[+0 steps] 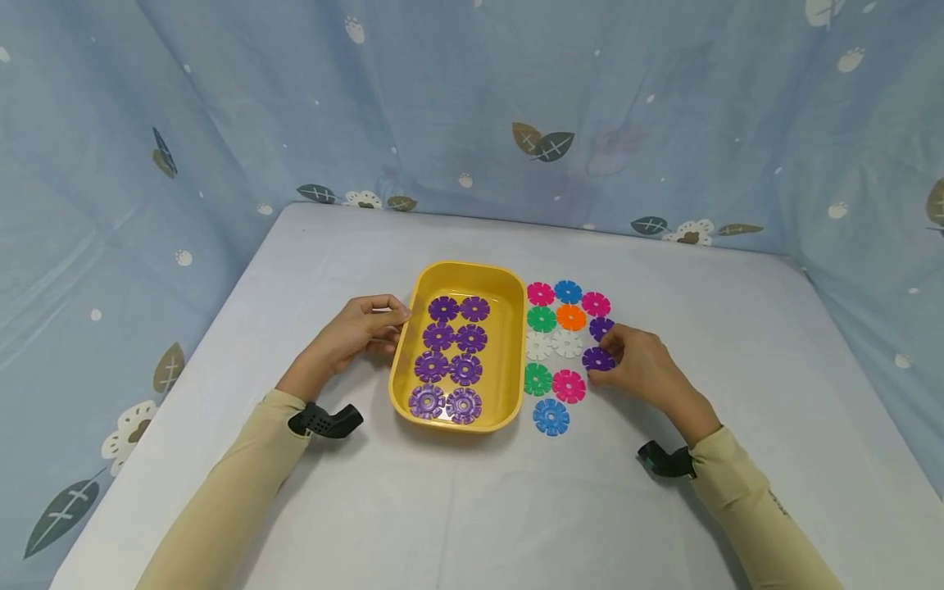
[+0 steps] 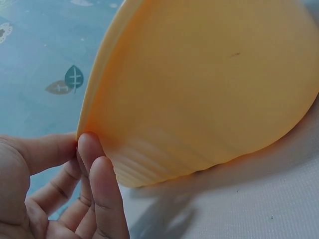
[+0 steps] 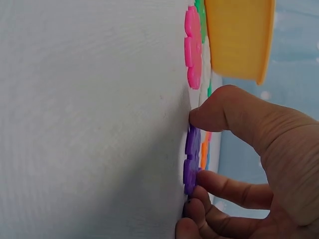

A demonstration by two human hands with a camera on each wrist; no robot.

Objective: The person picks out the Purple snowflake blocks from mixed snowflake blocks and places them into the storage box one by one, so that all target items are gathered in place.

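Note:
My left hand (image 1: 354,334) pinches the left rim of a yellow plastic tray (image 1: 506,352); in the left wrist view thumb and fingers meet on the rim of the tray (image 2: 199,89). Two columns of purple notched plastic snowflake discs (image 1: 465,369) lie inside. To the right of the tray, my right hand (image 1: 649,369) has thumb and fingertips at opposite edges of a purple snowflake disc (image 1: 597,359), which lies flat on the table or very close to it. Another purple disc (image 1: 601,328) lies just beyond, partly covered by the fingers.
Beside the tray lie several discs: pink (image 1: 569,387), green (image 1: 537,379), blue (image 1: 551,417), orange (image 1: 571,317) and white (image 1: 567,343). A white cloth covers the table (image 1: 516,508). A blue patterned curtain (image 1: 457,106) hangs behind and at the sides.

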